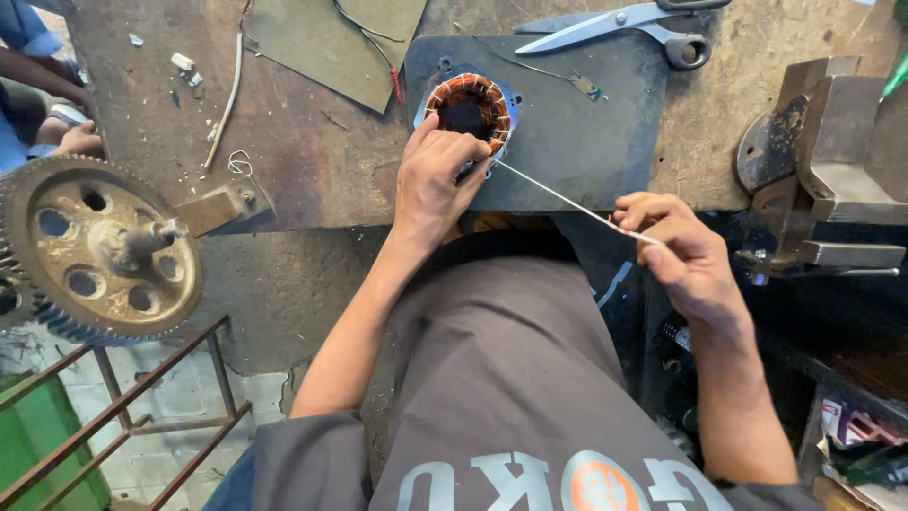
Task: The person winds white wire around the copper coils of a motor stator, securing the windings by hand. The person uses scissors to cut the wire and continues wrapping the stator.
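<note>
Nearest the camera, the right hand (pixel 683 254) has thumb and fingers pressed together on a thin white lacing cord (pixel 567 201). The cord is drawn taut in a straight line, its long axis running from the right hand up and to the left to the motor stator (pixel 470 110). The left hand (pixel 437 175) lies over the near edge of the stator, fingers curled down on its rim, steadying it. The stator is a short ring with its round bore facing upward; copper-coloured windings circle the dark opening, with pale insulating strips between them and a blue-grey metal body beneath. It sits on a dark, flat metal plate (pixel 577 142) on the worn, scratched workbench (pixel 312 161), just beyond the person's lap. Farther back lie steel scissors (pixel 615 24), blades pointing left. A rusty toothed gear wheel (pixel 95 251) stands at the left, a heavy grey vise (pixel 832 161) at the right.
</note>
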